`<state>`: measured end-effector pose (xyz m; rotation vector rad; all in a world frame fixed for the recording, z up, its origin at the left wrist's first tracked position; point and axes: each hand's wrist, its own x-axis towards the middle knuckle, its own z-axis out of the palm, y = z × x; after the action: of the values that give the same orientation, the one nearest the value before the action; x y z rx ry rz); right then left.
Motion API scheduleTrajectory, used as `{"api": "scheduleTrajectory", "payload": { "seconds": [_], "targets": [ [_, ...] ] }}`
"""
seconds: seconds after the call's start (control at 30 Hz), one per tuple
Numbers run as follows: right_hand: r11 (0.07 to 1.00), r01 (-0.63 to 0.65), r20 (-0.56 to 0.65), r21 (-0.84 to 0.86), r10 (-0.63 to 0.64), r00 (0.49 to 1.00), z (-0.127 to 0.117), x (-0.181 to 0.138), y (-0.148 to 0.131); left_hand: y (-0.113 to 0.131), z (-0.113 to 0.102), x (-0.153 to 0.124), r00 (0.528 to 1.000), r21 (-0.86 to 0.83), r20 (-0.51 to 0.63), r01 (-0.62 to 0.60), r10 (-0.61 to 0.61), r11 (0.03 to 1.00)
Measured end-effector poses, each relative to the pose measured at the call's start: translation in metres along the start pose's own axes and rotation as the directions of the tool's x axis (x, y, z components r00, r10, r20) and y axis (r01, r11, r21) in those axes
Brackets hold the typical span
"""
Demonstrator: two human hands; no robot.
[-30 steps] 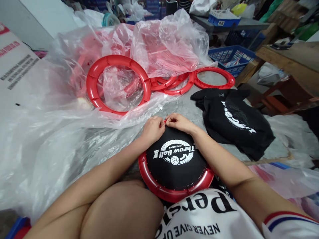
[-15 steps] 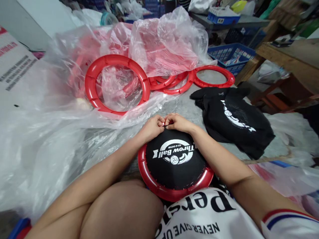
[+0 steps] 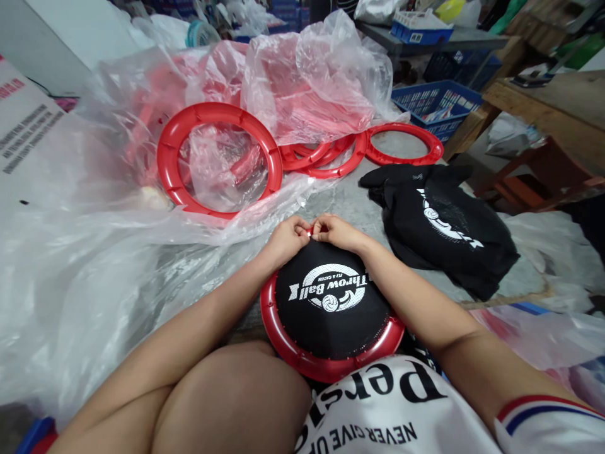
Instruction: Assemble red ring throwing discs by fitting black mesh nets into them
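A red plastic ring rests against my lap, with a black mesh cloth printed "Throw Ball" stretched over it. My left hand and my right hand meet at the far edge of the ring. Both are closed, pinching the cloth's edge against the rim, fingertips almost touching each other.
A loose red ring lies on clear plastic bags ahead, and more red rings lie further back. A pile of black printed cloths sits to the right. A blue crate and wooden furniture stand at the far right.
Both hands stay pinched at the far rim, shifting only slightly. The view has tilted a little.
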<state>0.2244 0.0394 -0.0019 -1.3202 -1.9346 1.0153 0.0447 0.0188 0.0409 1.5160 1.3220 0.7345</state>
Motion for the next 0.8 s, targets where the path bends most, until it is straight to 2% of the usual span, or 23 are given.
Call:
{"api": "scheduleTrajectory", "payload": {
  "seconds": [0.13,0.23,0.37,0.8],
  "targets": [
    [1.0,-0.026,-0.021,-0.014,0.026,0.999,0.001,-0.001,-0.002,-0.01,0.0,0.005,0.998,0.063,-0.034,-0.044,0.047,0.997],
    [0.999,-0.038,-0.032,-0.031,0.037,0.999,0.002,-0.001,-0.003,-0.016,0.0,0.007,0.991,0.206,-0.068,-0.096,0.112,0.974],
    [0.998,-0.043,-0.037,-0.055,0.041,0.998,0.001,0.0,-0.005,-0.014,0.001,0.006,0.988,0.354,-0.096,-0.076,0.117,0.932],
    [0.968,-0.099,-0.037,-0.23,0.093,0.995,0.0,-0.004,-0.02,-0.003,0.003,0.003,0.99,0.468,-0.093,-0.046,0.101,0.883]
  ]
}}
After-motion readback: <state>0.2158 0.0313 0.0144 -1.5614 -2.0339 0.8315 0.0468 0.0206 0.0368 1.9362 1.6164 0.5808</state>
